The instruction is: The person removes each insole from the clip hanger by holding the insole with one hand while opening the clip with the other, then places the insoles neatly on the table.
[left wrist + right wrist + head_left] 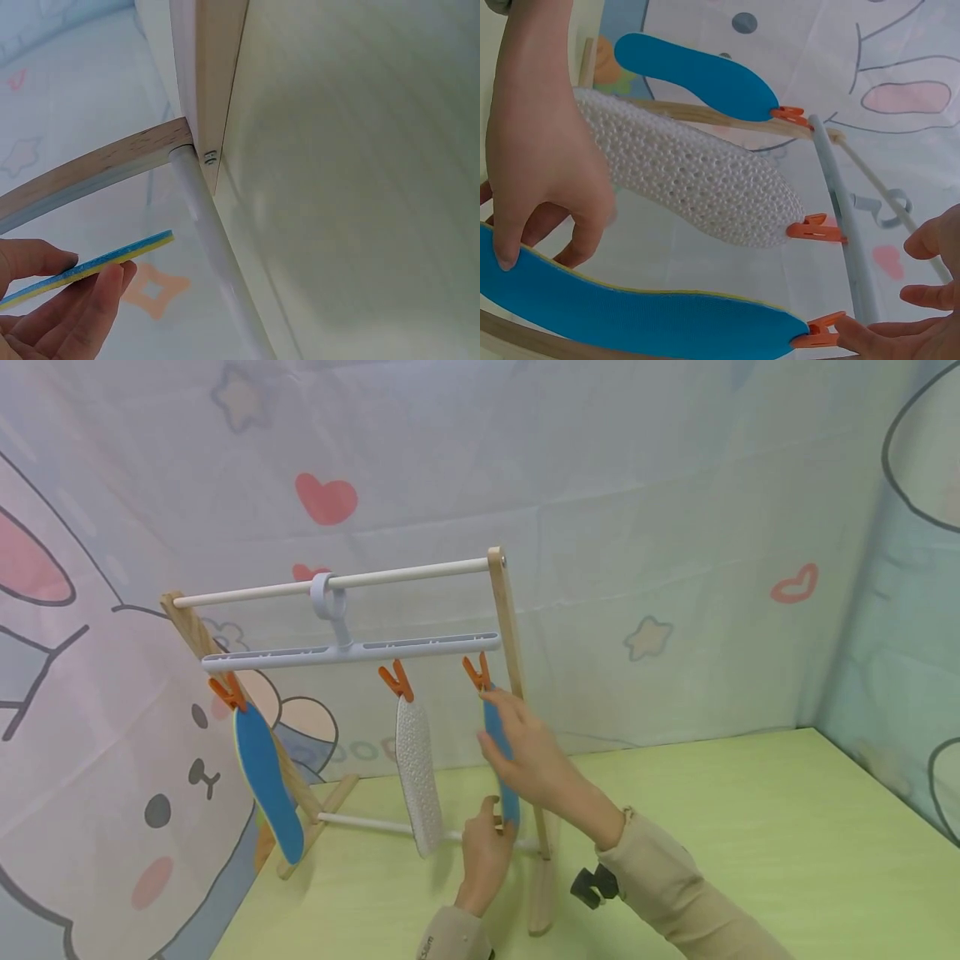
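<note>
At the right end of a grey hanger (420, 648), a blue insole with a yellow underside (637, 319) hangs from an orange clip (477, 672). My left hand (486, 853) pinches its lower end between thumb and fingers, as the left wrist view (67, 300) also shows. Up by the clip is my right hand (528, 752), fingers spread and loosely bent, a fingertip close to or touching the clip. A white bumpy insole (418, 777) hangs from the middle clip (397, 680). Another blue insole (268, 781) hangs from the left clip (228, 692).
The hanger hooks over the white top bar (420, 573) of a wooden-sided rack (510, 627). A lower white bar (367, 823) joins its feet. The rack stands on a yellow-green table (720, 843). Behind it hangs a printed cloth (600, 552).
</note>
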Demonstrator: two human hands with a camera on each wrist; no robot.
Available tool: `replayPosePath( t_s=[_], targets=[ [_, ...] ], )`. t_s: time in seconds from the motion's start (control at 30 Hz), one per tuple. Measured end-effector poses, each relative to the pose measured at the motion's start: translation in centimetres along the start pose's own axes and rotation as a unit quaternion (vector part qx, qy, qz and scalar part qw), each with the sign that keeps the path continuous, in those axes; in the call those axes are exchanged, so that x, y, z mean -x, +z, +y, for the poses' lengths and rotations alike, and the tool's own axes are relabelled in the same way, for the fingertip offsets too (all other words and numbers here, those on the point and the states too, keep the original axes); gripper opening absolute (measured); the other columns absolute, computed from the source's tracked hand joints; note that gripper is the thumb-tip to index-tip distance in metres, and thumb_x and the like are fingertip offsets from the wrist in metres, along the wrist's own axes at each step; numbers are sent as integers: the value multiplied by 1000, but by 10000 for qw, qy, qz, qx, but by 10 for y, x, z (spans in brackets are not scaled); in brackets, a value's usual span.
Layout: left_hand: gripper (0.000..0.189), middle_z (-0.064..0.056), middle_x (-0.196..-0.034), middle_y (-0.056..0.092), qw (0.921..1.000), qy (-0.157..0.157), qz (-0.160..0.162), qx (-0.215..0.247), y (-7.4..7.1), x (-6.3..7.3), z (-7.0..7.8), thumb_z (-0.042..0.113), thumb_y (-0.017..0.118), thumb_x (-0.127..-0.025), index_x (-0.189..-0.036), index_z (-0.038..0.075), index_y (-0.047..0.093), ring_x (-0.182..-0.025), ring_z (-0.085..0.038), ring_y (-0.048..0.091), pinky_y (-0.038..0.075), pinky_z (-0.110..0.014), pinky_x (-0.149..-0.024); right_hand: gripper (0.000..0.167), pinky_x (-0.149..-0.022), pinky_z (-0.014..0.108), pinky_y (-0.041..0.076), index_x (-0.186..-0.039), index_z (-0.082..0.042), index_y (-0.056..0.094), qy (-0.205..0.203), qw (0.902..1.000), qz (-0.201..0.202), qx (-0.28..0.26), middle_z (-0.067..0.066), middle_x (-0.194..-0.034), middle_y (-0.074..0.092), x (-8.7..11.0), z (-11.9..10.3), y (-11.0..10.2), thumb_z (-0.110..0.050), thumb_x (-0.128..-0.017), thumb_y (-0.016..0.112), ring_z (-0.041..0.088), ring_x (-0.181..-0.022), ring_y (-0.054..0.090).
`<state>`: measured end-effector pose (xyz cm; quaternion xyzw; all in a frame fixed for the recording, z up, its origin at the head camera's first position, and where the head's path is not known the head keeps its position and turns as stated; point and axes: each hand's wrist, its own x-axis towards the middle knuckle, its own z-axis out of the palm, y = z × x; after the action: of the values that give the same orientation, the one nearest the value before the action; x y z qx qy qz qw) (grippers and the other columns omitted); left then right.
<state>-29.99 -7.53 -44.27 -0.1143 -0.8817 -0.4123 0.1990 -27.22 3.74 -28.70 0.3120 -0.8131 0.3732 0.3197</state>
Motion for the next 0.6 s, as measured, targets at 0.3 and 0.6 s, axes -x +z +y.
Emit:
replayPosePath(
  t_s=[0.3, 0.6],
  targets=[
    [34, -24, -84, 67, 9997, 141, 124, -170, 0, 1, 2, 1, 57, -81, -113, -6, 51, -67, -27, 67, 54, -23, -53, 44, -99, 45, 40, -129, 1, 38, 53, 9999, -142, -27, 22, -132, 41, -7, -4, 0, -14, -89, 50, 33, -125, 39],
    [33, -25, -82, 67, 9990, 342, 151, -242, -1, 3, 3, -2, 58, -80, -112, -8, 50, -65, -27, 67, 53, -20, -51, 45, -98, 48, 40, -130, -2, 36, 288, 9989, -293, -203, 24, -137, 33, -9, -5, 1, -14, -89, 50, 36, -128, 34]
  ],
)
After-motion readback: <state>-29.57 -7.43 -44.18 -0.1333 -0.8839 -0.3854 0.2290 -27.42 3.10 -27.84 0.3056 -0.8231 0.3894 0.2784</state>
